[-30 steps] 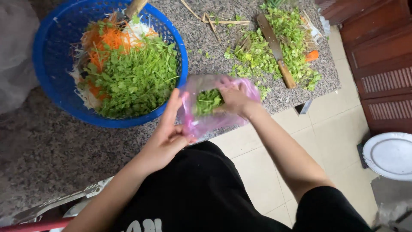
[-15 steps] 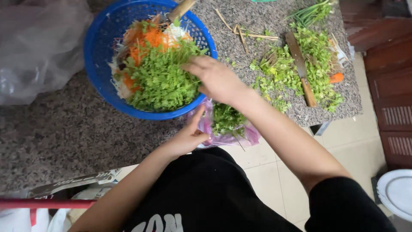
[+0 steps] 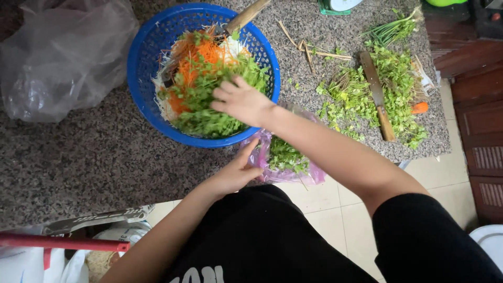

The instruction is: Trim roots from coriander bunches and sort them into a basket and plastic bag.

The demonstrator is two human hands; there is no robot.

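Before you lies the speckled grey granite countertop (image 3: 78, 162), with a crumpled clear plastic bag (image 3: 63, 52) at its far left and, in the middle, the round blue plastic colander basket (image 3: 144, 73) heaped with shredded orange carrot, pale shreds and chopped green herbs (image 3: 209, 118). To the right, more chopped greens (image 3: 403, 99) are strewn on the stone around a wooden-handled cleaver (image 3: 376, 94), well apart from the basket. Your right hand (image 3: 241, 100) hovers low over the herb heap in the basket, fingers loosely spread and palm down; whether anything is left under it you cannot tell from above. Your left hand (image 3: 233, 175) pinches the rim of the small pink plastic bag (image 3: 262, 157) of cut herbs (image 3: 285, 156), which hangs at the counter's near edge just beside the basket. To do this well, in my judgement, keep that bag's mouth held open and level so nothing spills onto the tiled floor (image 3: 325, 209), open your right fingers wide, and scatter over the bare carrot side rather than piling onto the green mound already there.
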